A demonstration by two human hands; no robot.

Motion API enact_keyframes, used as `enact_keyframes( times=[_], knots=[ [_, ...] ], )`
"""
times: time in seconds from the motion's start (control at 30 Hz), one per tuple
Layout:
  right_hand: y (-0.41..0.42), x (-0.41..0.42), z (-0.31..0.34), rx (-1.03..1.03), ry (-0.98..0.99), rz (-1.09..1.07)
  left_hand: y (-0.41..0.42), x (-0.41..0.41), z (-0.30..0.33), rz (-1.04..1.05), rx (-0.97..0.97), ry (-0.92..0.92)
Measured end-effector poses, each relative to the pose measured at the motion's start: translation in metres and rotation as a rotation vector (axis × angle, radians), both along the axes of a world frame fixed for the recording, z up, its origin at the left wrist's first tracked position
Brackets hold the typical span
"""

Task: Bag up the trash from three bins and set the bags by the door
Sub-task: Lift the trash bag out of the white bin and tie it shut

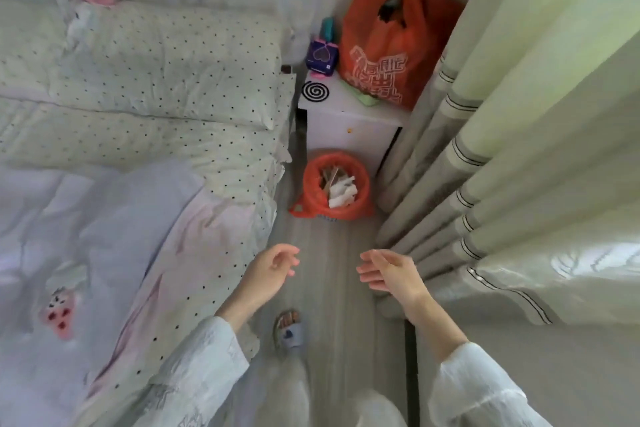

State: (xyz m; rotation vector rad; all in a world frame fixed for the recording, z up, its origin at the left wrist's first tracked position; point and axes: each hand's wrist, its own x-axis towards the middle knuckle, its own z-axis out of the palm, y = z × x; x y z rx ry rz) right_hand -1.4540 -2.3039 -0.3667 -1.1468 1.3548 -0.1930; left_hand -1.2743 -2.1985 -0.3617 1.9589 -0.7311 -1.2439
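Note:
A small bin lined with an orange plastic bag [360, 199] stands on the floor in front of a white bedside cabinet. White paper scraps and sticks [341, 189] fill it. One bag handle [298, 209] hangs over the bin's left side. My left hand [273, 265] and my right hand [389, 270] reach forward over the floor, short of the bin. Both have relaxed fingers and hold nothing.
A bed [138, 114] with dotted pillows lies on the left. Curtains [502, 149] hang on the right, leaving a narrow strip of wood floor. The white cabinet [346, 125] bears a big orange shopping bag [388, 45], a purple box [322, 57] and a spiral coil [315, 91]. A slippered foot [289, 329] stands below.

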Motion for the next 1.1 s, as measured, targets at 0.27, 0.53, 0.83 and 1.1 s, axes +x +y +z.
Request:
enact_keyframes(
  times=[0.27, 0.53, 0.83, 1.1],
  knots=[
    [-0.117, 0.064, -0.163, -0.072, 0.183, 0.093, -0.105, 0.041, -0.162, -0.077, 0.155, -0.052],
    [-0.195, 0.069, -0.409, -0.293, 0.371, 0.364, -0.184, 0.049, -0.398, -0.057, 0.177, -0.157],
    [-0.231, 0.080, -0.591, 0.069, 0.016, -0.021, -0.227, 0.064, -0.596, 0.463, 0.039, 0.455],
    [-0.270, 0.083, -0.608, 0.435, -0.628, -0.691, -0.271, 0.095, -0.615, 0.881, -0.241, 1.055]
  ],
)
